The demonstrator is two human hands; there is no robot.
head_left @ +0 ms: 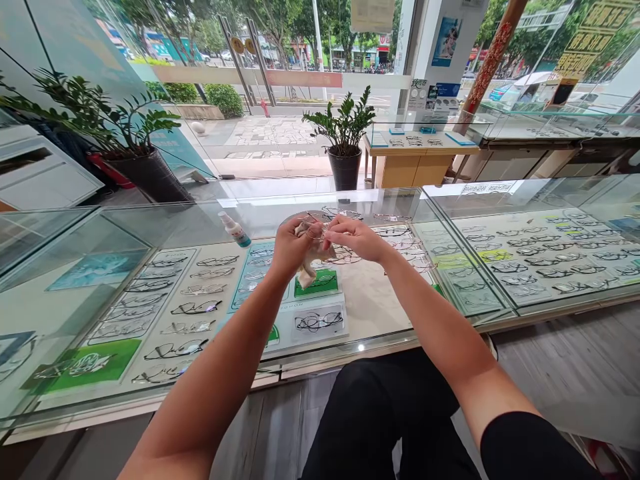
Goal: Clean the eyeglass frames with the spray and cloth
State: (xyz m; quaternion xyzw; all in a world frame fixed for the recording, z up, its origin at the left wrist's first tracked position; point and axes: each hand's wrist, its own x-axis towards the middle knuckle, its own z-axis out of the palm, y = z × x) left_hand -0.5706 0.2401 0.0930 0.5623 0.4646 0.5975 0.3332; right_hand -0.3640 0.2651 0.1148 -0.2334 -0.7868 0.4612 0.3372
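Above the glass counter, my left hand (293, 247) is closed around a crumpled cream cloth (314, 253), which hangs down below the fingers. Between my two hands shows part of a thin-rimmed pair of eyeglasses (320, 231), mostly covered by fingers and cloth. My right hand (356, 239) comes in from the right, its thumb and fingertips pinched at the eyeglasses against the cloth. Just behind the hands, more eyeglasses (343, 213) lie on the counter top, beside a round grey tray (291, 217) partly hidden by my left hand.
A spray bottle (234, 229) stands on the glass counter (370, 337) to the left. Rows of eyeglass frames (195, 307) lie inside the case under the glass. Beyond it are a potted plant (345, 167) and a wooden display table (415, 163).
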